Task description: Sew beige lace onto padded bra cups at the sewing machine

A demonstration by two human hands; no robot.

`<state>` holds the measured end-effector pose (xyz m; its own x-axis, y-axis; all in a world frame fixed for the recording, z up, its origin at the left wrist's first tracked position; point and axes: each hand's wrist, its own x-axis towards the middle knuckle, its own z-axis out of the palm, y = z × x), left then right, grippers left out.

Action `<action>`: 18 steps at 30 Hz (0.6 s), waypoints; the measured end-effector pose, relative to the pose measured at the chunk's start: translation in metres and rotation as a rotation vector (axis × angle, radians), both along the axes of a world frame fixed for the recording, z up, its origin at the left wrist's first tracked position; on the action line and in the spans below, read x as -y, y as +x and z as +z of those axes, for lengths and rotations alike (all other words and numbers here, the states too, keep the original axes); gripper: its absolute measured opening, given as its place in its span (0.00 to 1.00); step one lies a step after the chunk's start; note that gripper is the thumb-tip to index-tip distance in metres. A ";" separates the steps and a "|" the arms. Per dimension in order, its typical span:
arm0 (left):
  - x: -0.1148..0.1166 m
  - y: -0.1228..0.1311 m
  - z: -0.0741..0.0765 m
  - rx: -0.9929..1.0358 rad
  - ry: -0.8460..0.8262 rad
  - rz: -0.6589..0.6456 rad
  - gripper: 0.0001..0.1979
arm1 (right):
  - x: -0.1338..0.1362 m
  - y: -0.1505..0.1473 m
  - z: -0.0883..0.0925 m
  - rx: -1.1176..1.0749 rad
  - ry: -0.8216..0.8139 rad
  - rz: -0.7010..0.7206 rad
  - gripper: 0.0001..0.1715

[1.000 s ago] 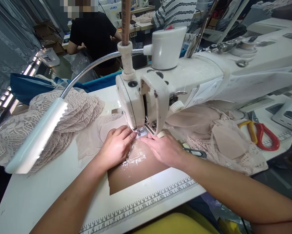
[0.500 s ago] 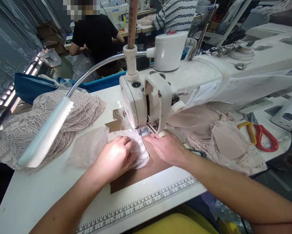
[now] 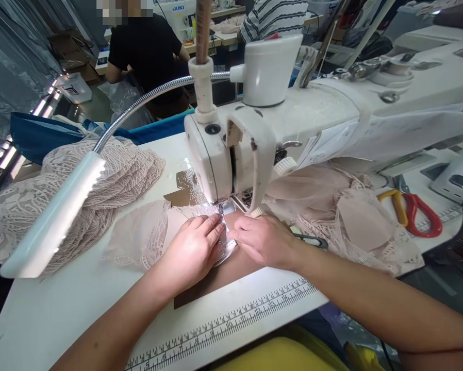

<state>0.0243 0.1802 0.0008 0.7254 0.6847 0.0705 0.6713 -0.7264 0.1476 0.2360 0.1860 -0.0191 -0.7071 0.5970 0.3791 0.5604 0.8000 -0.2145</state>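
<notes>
A pale pink lace piece [image 3: 146, 234] lies under the head of a white sewing machine [image 3: 231, 149]. My left hand [image 3: 195, 250] rests flat on the lace just left of the needle, fingers stretched out and pressing the fabric down. My right hand [image 3: 257, 239] sits to the right of the needle, its fingertips pinching the lace edge close to the presser foot [image 3: 224, 208]. Both hands nearly touch at the fingertips. A brown sheet [image 3: 216, 281] lies beneath the lace and my hands.
A heap of lace pieces [image 3: 100, 180] lies at the left under a gooseneck lamp [image 3: 57, 216]. More lace and cups [image 3: 355, 221] lie right of the machine, with red and yellow scissors [image 3: 413, 211] and small snips [image 3: 311, 239]. A ruler strip [image 3: 231, 324] runs along the table's front edge. Other people work behind.
The lace piece has come under the needle over the brown sheet. My left hand has shifted onto it, and my right hand has drawn closer, fingertips meeting near the presser foot.
</notes>
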 end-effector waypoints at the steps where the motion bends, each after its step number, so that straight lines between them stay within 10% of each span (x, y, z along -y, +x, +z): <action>1: -0.001 0.000 -0.001 0.006 0.005 -0.001 0.19 | 0.000 0.000 0.000 0.000 0.003 -0.009 0.14; 18: -0.003 -0.003 0.000 0.011 0.034 -0.011 0.16 | 0.006 0.006 -0.003 -0.003 -0.029 0.030 0.11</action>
